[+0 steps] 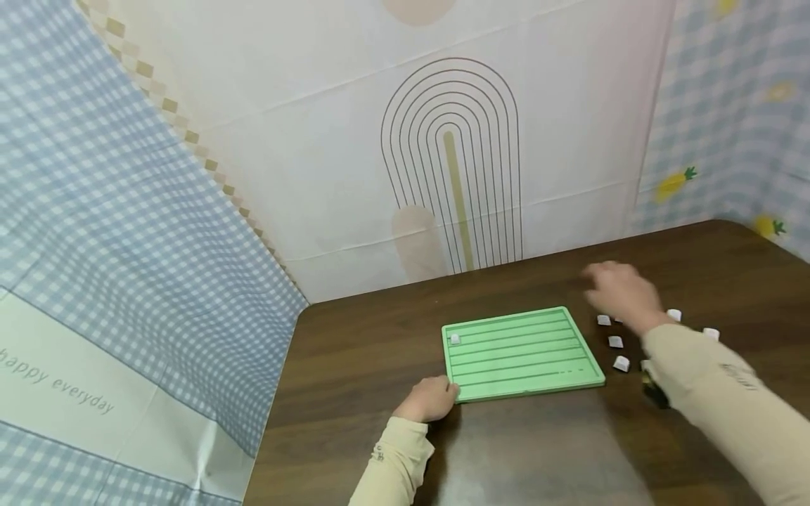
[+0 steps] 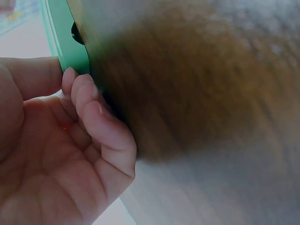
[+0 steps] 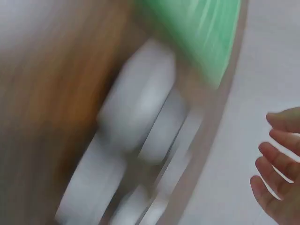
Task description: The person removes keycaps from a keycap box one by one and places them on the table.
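A green grooved tray (image 1: 519,358) lies flat on the table, with one small white keycap-like piece (image 1: 455,339) at its upper left. At the tray's near left corner is my left hand (image 1: 430,398). In the left wrist view, the thumb and fingertips of that left hand (image 2: 79,136) pinch the green tray's edge (image 2: 70,47). My right hand (image 1: 623,292) is above the table, right of the tray, blurred. Its fingers are spread and relaxed with nothing between them in the right wrist view, where blurred white pieces (image 3: 140,93) show below the right hand (image 3: 281,164).
Several loose white pieces (image 1: 616,342) lie right of the tray, some partly hidden by the right arm. A dark object (image 1: 654,390) sits under the right sleeve. The brown wooden table (image 1: 354,358) meets a patterned cloth (image 1: 342,211) at the back and left.
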A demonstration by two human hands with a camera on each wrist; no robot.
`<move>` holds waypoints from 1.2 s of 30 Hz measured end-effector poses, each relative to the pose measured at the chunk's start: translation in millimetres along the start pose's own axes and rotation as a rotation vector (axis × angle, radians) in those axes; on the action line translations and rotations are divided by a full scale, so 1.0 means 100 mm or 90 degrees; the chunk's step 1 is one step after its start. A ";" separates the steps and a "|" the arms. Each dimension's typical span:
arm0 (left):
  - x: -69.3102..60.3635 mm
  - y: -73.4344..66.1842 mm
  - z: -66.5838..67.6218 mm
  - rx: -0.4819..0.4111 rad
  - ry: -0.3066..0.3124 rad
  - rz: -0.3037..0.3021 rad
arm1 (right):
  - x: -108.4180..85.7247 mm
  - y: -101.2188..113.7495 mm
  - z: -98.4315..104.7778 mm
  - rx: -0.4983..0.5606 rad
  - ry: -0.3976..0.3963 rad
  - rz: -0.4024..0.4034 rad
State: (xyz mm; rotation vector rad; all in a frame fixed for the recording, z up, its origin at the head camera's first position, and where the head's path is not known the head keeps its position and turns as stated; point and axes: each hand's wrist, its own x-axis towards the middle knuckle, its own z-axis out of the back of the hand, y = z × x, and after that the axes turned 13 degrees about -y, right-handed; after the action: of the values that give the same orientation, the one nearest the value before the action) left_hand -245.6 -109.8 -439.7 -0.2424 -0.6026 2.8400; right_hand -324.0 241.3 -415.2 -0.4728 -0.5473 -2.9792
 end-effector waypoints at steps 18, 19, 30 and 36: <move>0.09 -0.24 -0.16 -0.001 -0.023 -0.028 | -0.09 1.57 -1.02 -0.088 0.000 0.249; 0.09 -0.25 -0.16 0.002 -0.025 -0.029 | -0.08 1.57 -1.02 -0.090 -0.012 0.253; 0.13 -0.19 -0.13 -0.009 -0.022 -0.020 | 0.00 1.31 -0.67 0.005 -0.022 0.200; 0.05 -0.10 -0.13 -0.040 -0.019 -0.007 | 0.02 0.18 0.04 0.043 -0.104 0.080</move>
State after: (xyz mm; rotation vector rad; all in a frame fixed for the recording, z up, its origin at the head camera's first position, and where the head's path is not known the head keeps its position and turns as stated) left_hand -246.3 -94.3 -447.3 -0.2073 -0.6968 2.8215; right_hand -322.7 225.9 -405.3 -0.7204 -0.6063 -2.8095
